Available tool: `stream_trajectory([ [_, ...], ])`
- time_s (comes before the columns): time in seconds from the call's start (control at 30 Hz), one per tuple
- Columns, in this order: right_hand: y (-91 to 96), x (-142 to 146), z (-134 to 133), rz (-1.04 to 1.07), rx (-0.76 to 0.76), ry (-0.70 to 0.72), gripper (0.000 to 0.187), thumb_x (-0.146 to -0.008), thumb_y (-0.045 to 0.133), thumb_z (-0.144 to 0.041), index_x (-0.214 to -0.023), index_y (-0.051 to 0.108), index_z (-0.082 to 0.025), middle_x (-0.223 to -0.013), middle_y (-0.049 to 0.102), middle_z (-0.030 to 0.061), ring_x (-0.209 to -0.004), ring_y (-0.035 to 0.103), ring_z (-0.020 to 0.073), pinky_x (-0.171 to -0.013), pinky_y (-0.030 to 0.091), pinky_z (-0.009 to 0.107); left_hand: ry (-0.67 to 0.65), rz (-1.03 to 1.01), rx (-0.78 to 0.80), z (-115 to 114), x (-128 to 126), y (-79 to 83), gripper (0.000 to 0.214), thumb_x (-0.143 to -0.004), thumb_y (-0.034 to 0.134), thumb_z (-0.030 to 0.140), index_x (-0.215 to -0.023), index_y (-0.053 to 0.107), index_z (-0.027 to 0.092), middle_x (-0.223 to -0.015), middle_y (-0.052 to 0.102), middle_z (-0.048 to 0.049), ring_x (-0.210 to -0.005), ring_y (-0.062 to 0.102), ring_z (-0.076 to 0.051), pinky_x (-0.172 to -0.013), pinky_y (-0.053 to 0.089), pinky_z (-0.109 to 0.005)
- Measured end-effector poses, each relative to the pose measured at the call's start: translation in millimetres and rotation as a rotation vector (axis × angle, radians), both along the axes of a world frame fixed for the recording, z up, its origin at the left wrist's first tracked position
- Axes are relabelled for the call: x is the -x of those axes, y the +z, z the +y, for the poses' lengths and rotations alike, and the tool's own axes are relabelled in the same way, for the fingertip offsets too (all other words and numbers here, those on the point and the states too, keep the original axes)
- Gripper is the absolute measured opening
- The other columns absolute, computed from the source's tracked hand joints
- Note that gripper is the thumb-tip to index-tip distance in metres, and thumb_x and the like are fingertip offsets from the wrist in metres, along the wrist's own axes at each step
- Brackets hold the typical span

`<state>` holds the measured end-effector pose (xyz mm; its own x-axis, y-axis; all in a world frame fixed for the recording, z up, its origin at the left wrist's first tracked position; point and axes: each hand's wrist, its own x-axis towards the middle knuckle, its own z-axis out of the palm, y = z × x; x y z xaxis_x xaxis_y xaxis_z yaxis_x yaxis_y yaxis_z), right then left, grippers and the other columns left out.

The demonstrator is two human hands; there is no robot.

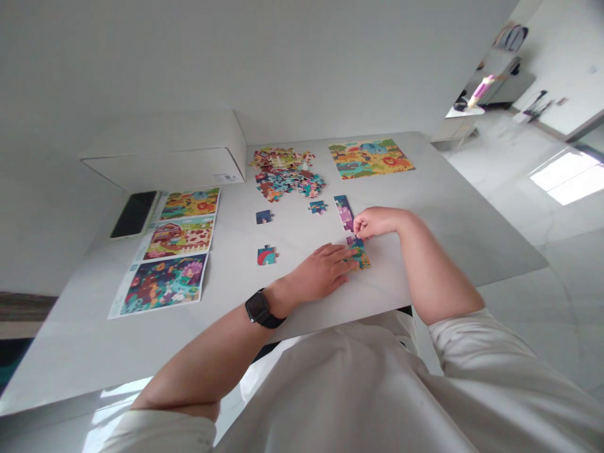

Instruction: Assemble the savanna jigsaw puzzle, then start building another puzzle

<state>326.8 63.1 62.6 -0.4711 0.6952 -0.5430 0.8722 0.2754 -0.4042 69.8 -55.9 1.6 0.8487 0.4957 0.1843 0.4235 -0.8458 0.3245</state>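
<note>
Touching a jigsaw strip (346, 217) — long axis pointing away.

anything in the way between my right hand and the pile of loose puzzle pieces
Yes, the purple puzzle strip lies flat on the table just past your right hand, on the line to the pile of loose puzzle pieces. A small blue piece sits slightly off that line.

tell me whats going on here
A person is handling jigsaw pieces on a white table with both bare hands. The right hand touches a short joined strip of pieces, and the left hand rests its fingers on pieces at the strip's near end. A loose pile of pieces lies beyond.
</note>
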Motion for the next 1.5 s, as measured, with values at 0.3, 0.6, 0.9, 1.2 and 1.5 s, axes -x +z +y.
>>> stream_trajectory([
  [0.3,1.6,4.1,-3.0,-0.061,0.004,0.003,0.012,-0.085,0.071,-0.023,-0.09,0.083,-0.022,-0.089,0.084,0.0026,-0.084,0.075,0.0202,-0.073,0.05,0.027,0.023,0.095,-0.055,-3.5,-11.0,-4.6,0.045,-0.115,0.047,0.031,-0.157,0.064,0.028,-0.173,0.055,-0.006,-0.161,0.048,-0.029,-0.135,0.034,-0.053],
  [0.6,-0.2,6.1,-1.1,-0.069,-0.085,-0.033,0.019,-0.086,0.069,-0.017,-0.097,0.084,-0.023,-0.09,0.084,0.0003,-0.082,0.076,0.0177,-0.069,0.048,0.025,0.036,0.077,-0.133,8.0,-17.5,-17.2,0.046,-0.112,0.044,0.019,-0.152,0.068,0.021,-0.165,0.063,-0.0106,-0.152,0.058,-0.026,-0.129,0.044,-0.044],
  [0.9,2.7,12.0,-2.0,-0.107,-0.169,-0.105,0.018,-0.086,0.075,-0.019,-0.1,0.085,-0.024,-0.09,0.085,-0.0002,-0.081,0.074,0.0171,-0.069,0.047,0.025,0.064,0.118,-0.11,17.4,-23.9,-22.4,0.053,-0.108,0.044,0.012,-0.156,0.064,0.02,-0.167,0.06,-0.0126,-0.151,0.058,-0.027,-0.124,0.049,-0.047],
  [1.2,0.0,11.9,-1.0,-0.156,-0.194,-0.083,0.018,-0.089,0.077,-0.022,-0.104,0.086,-0.024,-0.092,0.085,0.0007,-0.08,0.074,0.017,-0.07,0.046,0.025,0.127,0.16,-0.09,11.8,-27.4,-8.7,0.053,-0.107,0.049,0.015,-0.156,0.066,0.025,-0.166,0.062,-0.0075,-0.149,0.055,-0.029,-0.124,0.046,-0.047],
  [1.5,2.2,12.1,-1.2,-0.211,-0.263,-0.047,0.017,-0.093,0.077,-0.027,-0.105,0.088,-0.024,-0.101,0.087,0.0039,-0.084,0.074,0.0191,-0.071,0.045,0.027,0.137,0.135,-0.092,12.5,-27.5,-14.0,0.053,-0.106,0.049,0.013,-0.156,0.066,0.023,-0.166,0.062,-0.01,-0.153,0.053,-0.03,-0.126,0.046,-0.05],
])
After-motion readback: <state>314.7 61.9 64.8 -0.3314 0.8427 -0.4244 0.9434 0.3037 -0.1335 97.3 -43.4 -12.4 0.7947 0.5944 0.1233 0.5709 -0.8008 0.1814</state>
